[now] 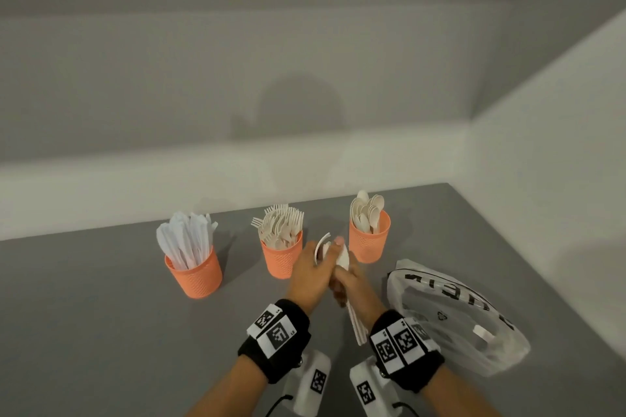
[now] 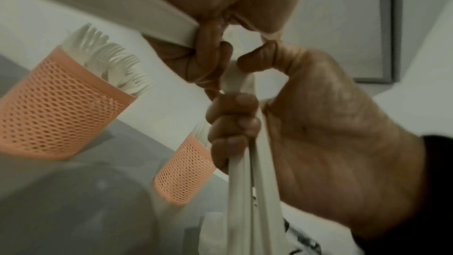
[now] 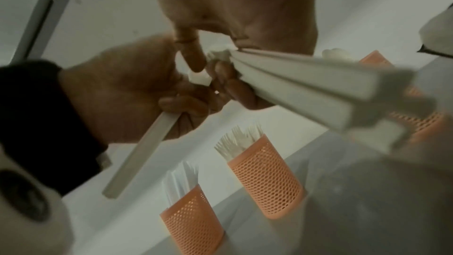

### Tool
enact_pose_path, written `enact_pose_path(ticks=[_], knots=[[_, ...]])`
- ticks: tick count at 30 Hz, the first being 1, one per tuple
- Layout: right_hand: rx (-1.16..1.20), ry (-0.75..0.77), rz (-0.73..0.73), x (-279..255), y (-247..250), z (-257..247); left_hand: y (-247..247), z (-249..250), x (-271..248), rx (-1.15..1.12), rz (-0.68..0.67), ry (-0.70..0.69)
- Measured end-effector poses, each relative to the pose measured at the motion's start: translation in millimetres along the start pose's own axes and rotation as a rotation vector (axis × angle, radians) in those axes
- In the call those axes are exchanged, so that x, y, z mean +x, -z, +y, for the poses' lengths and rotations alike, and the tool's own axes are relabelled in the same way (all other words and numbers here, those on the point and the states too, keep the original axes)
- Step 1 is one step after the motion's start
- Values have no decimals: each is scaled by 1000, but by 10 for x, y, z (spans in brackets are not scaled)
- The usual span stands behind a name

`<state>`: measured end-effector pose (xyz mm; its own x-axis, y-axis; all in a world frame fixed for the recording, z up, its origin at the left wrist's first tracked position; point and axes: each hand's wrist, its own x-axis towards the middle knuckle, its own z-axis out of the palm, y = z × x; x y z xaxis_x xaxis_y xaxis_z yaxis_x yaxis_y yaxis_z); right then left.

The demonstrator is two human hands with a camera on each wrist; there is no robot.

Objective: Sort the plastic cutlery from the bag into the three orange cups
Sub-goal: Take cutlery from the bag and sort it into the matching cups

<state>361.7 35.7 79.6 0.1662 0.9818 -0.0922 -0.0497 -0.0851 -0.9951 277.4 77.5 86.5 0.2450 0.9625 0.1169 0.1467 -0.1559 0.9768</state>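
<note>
Three orange mesh cups stand in a row: knives (image 1: 194,272) on the left, forks (image 1: 281,256) in the middle, spoons (image 1: 369,240) on the right. My hands meet in front of the fork and spoon cups. My right hand (image 1: 342,276) grips a bundle of white cutlery (image 1: 357,325), whose handles point back toward me. My left hand (image 1: 327,252) holds a single white piece (image 1: 320,247) and touches the bundle's top. In the right wrist view the bundle (image 3: 318,84) fans to the right, and the single handle (image 3: 139,158) juts from the left hand (image 3: 186,100).
The clear plastic bag (image 1: 457,315) with black print lies crumpled on the grey table (image 1: 101,315), right of my right wrist, with a piece of white cutlery (image 1: 482,332) inside. White walls close off the back and right edges of the table.
</note>
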Motion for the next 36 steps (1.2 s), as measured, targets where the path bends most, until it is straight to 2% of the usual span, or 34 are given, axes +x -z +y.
enact_pose_path(ticks=[2, 5, 7, 10, 14, 18, 23, 29, 36], knots=[[-28, 20, 61, 93, 120, -2, 58, -24, 84, -76, 63, 27], [17, 37, 307, 337, 332, -33, 215, 18, 247, -166, 261, 104], [80, 85, 437, 486, 482, -156, 335, 100, 380, -209, 332, 89], [151, 144, 580, 646, 699, -465, 531, 164, 582, -39, 349, -128], [274, 284, 780, 919, 956, -683, 709, 184, 841, 200, 360, -335], [371, 335, 811, 1153, 1041, -658, 797, 117, 930, 274, 288, -400], [389, 300, 819, 1325, 993, -474, 819, -83, 889, 429, 196, -466], [408, 252, 839, 1455, 921, -409, 808, -243, 836, 532, 173, -523], [346, 282, 791, 1468, 903, -284, 755, -271, 857, 541, 222, -498]])
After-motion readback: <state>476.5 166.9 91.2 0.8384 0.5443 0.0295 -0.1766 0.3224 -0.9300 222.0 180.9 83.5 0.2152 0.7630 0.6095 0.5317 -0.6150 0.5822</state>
